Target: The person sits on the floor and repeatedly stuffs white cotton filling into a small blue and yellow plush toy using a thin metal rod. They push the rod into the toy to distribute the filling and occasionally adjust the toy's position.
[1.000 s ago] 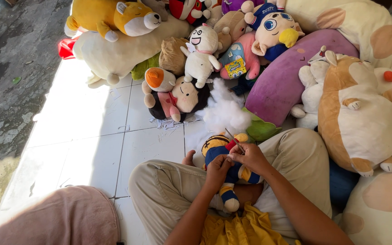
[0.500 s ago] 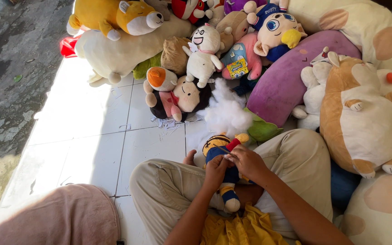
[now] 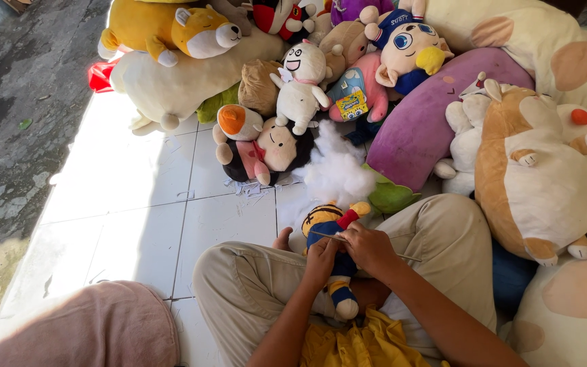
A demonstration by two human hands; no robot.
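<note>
A small yellow, blue and red plush toy (image 3: 329,221) lies in my lap, head away from me. My left hand (image 3: 321,257) grips its body from the left. My right hand (image 3: 368,249) rests on the toy's right side and pinches a thin stick (image 3: 407,257) that crosses the toy. A tuft of white stuffing (image 3: 334,173) sits on the tiles just beyond the toy's head. My crossed legs in beige trousers (image 3: 253,285) frame the toy.
Plush toys are piled ahead and to the right: a purple cushion (image 3: 419,129), a brown-and-white cat (image 3: 535,177), a yellow dog (image 3: 164,27). A pink cushion (image 3: 90,329) lies at lower left. White floor tiles (image 3: 137,197) stretch left to rough concrete (image 3: 8,122).
Both hands have shifted slightly on the toy, and the view has drifted a little. The toy stays in my lap.
</note>
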